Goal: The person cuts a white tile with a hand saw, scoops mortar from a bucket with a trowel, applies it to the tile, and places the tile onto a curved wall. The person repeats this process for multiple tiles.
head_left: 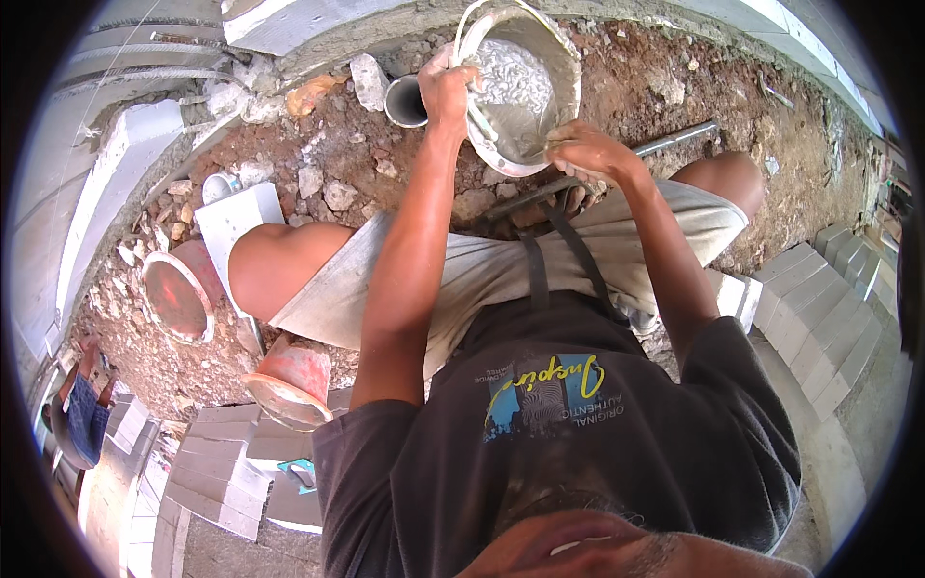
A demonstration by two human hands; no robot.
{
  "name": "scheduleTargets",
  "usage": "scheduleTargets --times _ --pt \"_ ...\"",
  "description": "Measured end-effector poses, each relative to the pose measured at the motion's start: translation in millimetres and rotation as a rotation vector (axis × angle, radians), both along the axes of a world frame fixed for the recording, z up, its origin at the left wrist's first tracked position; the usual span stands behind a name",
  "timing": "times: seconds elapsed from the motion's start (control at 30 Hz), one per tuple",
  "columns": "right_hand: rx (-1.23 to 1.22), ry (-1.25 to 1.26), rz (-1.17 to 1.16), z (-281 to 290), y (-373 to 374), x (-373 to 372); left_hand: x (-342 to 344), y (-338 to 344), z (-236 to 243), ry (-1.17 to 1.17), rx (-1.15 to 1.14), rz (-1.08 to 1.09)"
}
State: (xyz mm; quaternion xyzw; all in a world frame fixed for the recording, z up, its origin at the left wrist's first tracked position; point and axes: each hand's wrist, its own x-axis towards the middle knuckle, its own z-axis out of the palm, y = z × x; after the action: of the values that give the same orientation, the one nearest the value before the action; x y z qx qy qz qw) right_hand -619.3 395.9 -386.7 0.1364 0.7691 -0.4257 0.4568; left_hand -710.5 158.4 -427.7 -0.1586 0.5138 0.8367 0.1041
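Observation:
A pale bucket point(570, 72) is tilted toward me in front of my knees, its inside smeared grey. Wet grey mortar point(515, 82) lies in it, lumpy at the far part and smoother near the lower wall. My left hand point(448, 93) is closed on the bucket's left rim, with the thumb reaching over the edge. At the near right edge, my right hand point(590, 152) pinches the rim with its fingers curled. Whether a tool is also under the fingers is hidden.
A grey pipe end point(406, 102) stands left of the bucket; a metal bar point(674, 140) lies to the right. Two reddish buckets point(183, 294) sit at left near a white board point(239, 223). Grey blocks point(814, 323) are stacked at right. Another person point(79, 419) is at far left.

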Motion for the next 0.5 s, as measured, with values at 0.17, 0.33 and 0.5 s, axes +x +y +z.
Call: scheduleTargets --times 0.17,0.33,0.5 --pt "-0.223 -0.296 -0.162 11 18 -11 -9 -8 1 -0.091 0.057 0.064" --pt "-0.062 -0.047 -0.090 34 36 -33 -12 -11 0 -0.128 0.044 0.087" --pt "-0.076 0.283 -0.188 107 54 -86 -16 -5 0 -0.091 0.077 0.102"
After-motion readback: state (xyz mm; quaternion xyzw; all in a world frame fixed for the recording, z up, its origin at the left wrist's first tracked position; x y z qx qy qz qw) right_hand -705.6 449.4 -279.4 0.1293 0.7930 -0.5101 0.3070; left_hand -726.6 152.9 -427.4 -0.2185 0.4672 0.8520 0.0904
